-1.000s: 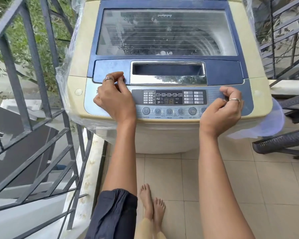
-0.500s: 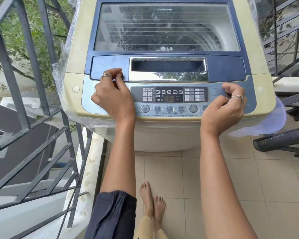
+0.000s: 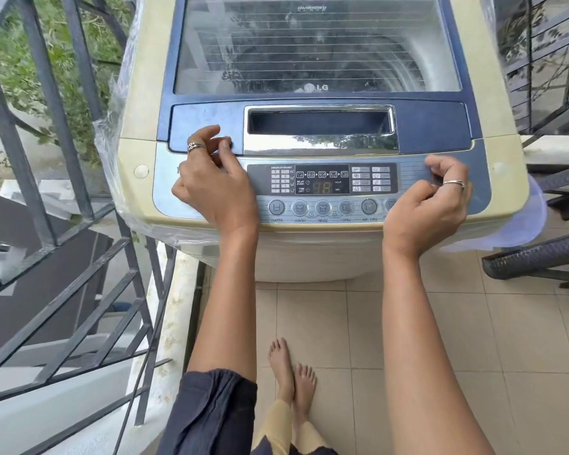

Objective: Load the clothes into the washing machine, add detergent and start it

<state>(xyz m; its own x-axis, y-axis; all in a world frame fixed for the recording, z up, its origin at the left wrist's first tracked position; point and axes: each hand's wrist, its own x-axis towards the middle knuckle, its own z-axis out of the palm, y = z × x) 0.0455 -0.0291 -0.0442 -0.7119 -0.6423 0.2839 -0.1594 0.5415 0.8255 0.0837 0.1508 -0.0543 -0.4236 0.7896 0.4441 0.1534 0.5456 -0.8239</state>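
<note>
A cream and blue top-loading washing machine point(image 3: 138, 103) stands in front of me with its glass lid point(image 3: 316, 47) down. The control panel point(image 3: 322, 183) is lit and its display shows 98. My left hand point(image 3: 214, 185) lies on the panel's left end, thumb and fingers pinched at the lid's front edge. My right hand point(image 3: 431, 201) lies on the panel's right end, also pinched. Both seem to grip a thin clear plastic cover point(image 3: 519, 224) that drapes off the machine's front corners. The drum's contents are hidden by glare on the glass.
A dark metal railing point(image 3: 56, 178) runs close along the left, with greenery beyond it. A dark wicker chair point(image 3: 539, 257) stands at the right. My bare feet point(image 3: 293, 379) are on the tiled floor just before the machine.
My head has come a little closer to the machine. Both hands stay at the panel's ends. The left index finger has lifted slightly off the lid edge.
</note>
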